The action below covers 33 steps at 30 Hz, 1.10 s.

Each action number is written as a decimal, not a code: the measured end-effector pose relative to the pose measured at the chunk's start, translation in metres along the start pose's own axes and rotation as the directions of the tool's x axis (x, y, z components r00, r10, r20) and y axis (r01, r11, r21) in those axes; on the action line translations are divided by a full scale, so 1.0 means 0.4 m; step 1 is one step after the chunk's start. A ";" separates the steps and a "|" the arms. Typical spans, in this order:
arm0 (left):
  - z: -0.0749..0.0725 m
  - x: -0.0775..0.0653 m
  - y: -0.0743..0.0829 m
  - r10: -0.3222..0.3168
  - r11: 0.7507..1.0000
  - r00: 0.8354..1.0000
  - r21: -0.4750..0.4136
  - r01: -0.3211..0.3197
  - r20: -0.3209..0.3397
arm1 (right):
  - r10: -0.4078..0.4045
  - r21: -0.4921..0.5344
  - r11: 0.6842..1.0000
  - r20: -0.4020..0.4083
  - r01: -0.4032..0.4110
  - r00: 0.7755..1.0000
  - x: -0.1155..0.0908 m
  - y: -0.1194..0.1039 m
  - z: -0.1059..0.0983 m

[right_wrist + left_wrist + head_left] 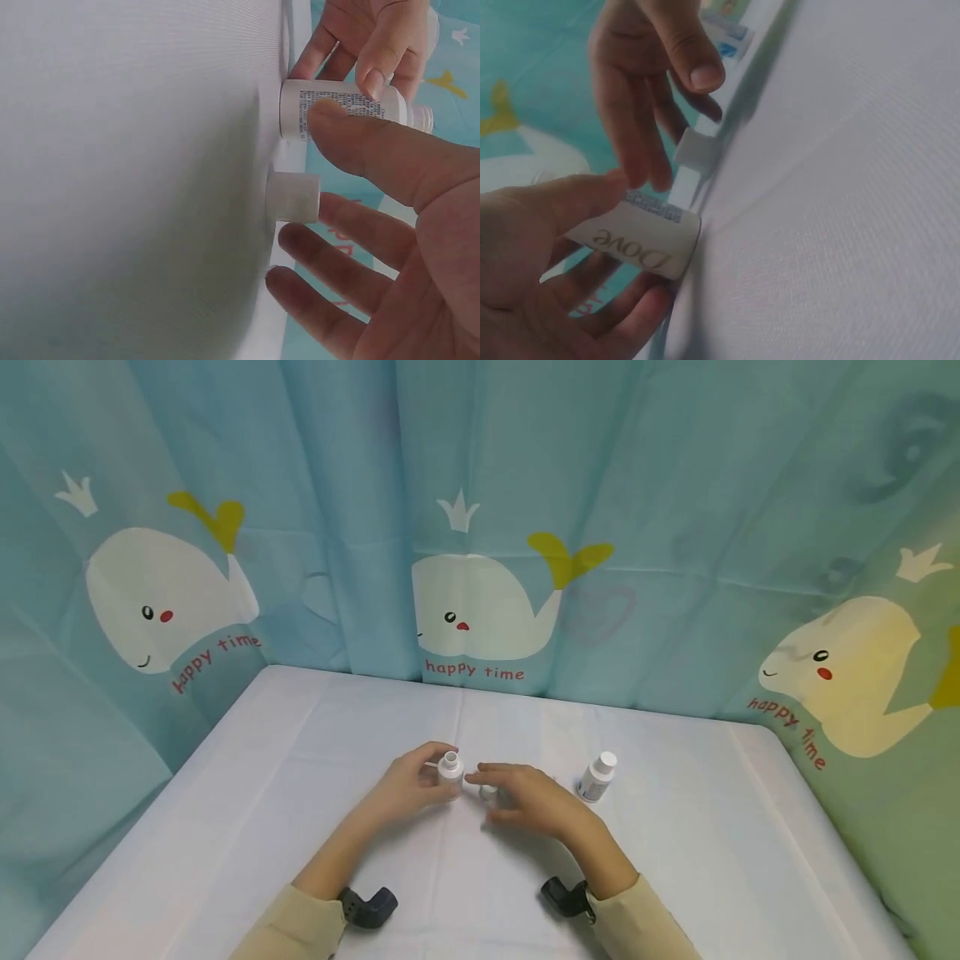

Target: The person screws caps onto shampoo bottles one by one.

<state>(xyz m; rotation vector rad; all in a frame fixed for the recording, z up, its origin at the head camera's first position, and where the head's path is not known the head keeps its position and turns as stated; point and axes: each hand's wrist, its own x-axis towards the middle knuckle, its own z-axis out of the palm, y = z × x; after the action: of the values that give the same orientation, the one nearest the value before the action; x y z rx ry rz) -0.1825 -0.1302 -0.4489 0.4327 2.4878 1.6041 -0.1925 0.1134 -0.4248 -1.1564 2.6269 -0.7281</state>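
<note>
A small white Dove bottle (451,768) stands upright on the table, its narrow neck uncapped. My left hand (410,783) holds it from the left, thumb on the near side and fingers round the far side. In the left wrist view the word Dove shows on the bottle (649,244). Just right of it a white cap (294,197) sits on the table, partly hidden in the head view by my right hand (534,802). That hand hovers round the cap with fingers spread and loosely bent, gripping nothing; its thumb overlaps the bottle in the right wrist view.
A second white bottle (597,777), with its cap on, stands to the right beyond my right hand. A white cloth covers the table (360,718). Blue-green curtains (352,527) with printed whales hang behind the table and at its sides.
</note>
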 end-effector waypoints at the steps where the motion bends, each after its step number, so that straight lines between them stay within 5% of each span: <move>1: 0.001 -0.001 0.000 -0.002 1.000 1.000 0.001 0.002 -0.005 | -0.004 -0.005 1.000 0.003 0.004 1.000 0.000 -0.001 0.000; 23: 0.006 -0.002 -0.004 0.000 1.000 0.999 0.008 0.000 -0.043 | 0.027 -0.045 0.999 0.050 -0.024 0.998 -0.006 0.003 -0.002; 33: 0.002 -0.003 0.028 0.001 1.000 0.997 -0.005 -0.002 -0.074 | -0.044 0.037 0.998 -0.075 0.047 0.996 -0.013 -0.006 -0.039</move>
<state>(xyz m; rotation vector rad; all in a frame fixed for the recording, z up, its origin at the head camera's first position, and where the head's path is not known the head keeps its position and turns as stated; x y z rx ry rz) -0.1792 -0.1256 -0.4390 0.3813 2.5370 1.6557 -0.1929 0.1214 -0.4105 -1.2042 2.6421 -0.8424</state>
